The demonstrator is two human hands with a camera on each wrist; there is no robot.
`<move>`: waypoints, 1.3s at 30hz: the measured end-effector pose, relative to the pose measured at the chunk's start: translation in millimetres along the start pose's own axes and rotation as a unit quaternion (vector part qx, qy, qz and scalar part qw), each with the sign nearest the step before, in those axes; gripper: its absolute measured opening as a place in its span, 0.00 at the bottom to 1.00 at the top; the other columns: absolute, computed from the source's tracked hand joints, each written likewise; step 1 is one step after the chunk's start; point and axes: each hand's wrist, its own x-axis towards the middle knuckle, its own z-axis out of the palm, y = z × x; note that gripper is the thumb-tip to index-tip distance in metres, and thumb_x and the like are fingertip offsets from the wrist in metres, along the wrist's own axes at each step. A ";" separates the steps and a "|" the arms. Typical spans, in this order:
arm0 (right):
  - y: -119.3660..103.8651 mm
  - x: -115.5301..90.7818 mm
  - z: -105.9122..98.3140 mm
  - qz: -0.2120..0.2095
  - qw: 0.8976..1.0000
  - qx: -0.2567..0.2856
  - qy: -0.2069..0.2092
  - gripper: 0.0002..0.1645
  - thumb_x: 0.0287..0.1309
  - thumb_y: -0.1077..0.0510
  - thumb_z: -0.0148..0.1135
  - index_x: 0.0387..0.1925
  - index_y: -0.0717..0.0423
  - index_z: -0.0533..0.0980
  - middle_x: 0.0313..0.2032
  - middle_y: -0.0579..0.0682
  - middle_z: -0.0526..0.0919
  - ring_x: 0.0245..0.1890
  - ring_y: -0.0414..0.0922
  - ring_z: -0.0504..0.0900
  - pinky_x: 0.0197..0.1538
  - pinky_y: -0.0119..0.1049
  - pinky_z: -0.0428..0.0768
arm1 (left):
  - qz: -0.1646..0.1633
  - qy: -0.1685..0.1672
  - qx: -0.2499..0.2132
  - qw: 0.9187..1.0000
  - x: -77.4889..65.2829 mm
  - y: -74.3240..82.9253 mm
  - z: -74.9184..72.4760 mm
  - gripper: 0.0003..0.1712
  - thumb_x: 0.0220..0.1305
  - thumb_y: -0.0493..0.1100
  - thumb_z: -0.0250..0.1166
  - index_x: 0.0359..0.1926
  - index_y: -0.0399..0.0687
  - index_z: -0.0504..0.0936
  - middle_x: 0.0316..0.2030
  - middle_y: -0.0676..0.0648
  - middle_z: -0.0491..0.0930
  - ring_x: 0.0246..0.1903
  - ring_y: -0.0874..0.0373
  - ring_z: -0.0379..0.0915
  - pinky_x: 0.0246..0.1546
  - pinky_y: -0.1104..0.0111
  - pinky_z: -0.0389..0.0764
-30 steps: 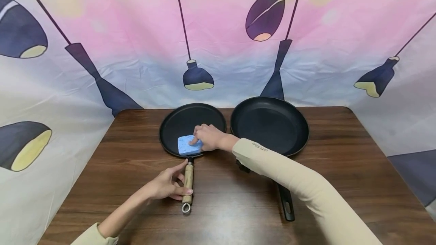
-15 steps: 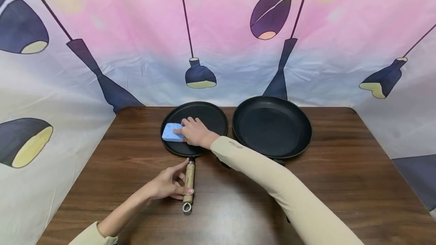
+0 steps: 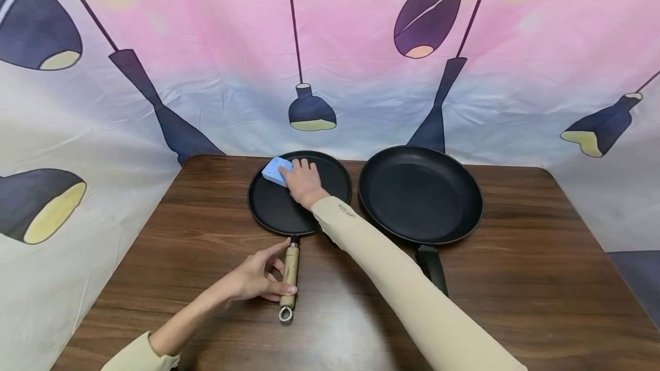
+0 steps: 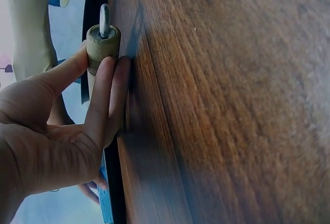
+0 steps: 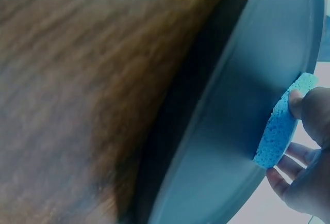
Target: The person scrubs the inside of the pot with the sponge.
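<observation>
Centrally, the right hand [image 3: 303, 181] pinches a sponge [image 3: 275, 171] on the smaller pan [image 3: 275, 205]; the left hand [image 3: 254, 277] grips its handle [image 3: 291, 268] between thumb and fingers.

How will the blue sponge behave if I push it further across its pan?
The blue sponge is probably light and compressible, given its porous surface. Its slab looks thick and straight in the right hand, so it should slide without flopping much. With flat faces, it seems unlikely to roll on the shallow black pan.
</observation>
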 end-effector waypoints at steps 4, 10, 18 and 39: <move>15.2 -0.8 -2.4 0.020 1.000 0.015 -0.009 0.29 0.73 0.51 0.43 0.72 0.35 0.53 0.64 0.54 0.62 0.63 0.53 0.61 0.64 0.47 0.66 | 0.000 0.002 0.002 1.000 -0.3 1.7 1.7 0.60 0.48 0.39 0.76 0.74 0.46 0.45 0.43 0.37 0.71 0.29 0.55 0.80 0.32 0.59 0.87; 46.7 -4.7 -7.6 0.076 0.997 0.015 -0.030 0.29 0.73 0.56 0.44 0.70 0.34 0.55 0.63 0.56 0.63 0.61 0.54 0.63 0.62 0.48 0.68 | 0.002 0.007 0.000 1.000 2.4 2.6 2.1 0.60 0.47 0.38 0.76 0.74 0.46 0.46 0.43 0.37 0.70 0.29 0.56 0.80 0.33 0.59 0.87; 67.5 -16.5 -15.0 0.053 0.995 0.040 -0.069 0.31 0.69 0.53 0.51 0.70 0.33 0.57 0.63 0.56 0.64 0.59 0.54 0.65 0.58 0.48 0.72 | -0.003 0.009 -0.017 1.000 -3.2 -0.1 3.2 0.60 0.49 0.39 0.75 0.74 0.45 0.45 0.43 0.36 0.69 0.28 0.58 0.79 0.35 0.59 0.86; 80.0 -64.3 -27.9 -0.158 0.975 0.056 -0.146 0.34 0.55 0.40 0.66 0.63 0.33 0.68 0.62 0.51 0.67 0.59 0.49 0.69 0.60 0.43 0.73 | -0.003 -0.008 -0.024 1.000 -0.7 1.3 1.7 0.60 0.50 0.39 0.74 0.74 0.43 0.43 0.42 0.38 0.69 0.29 0.59 0.79 0.37 0.57 0.86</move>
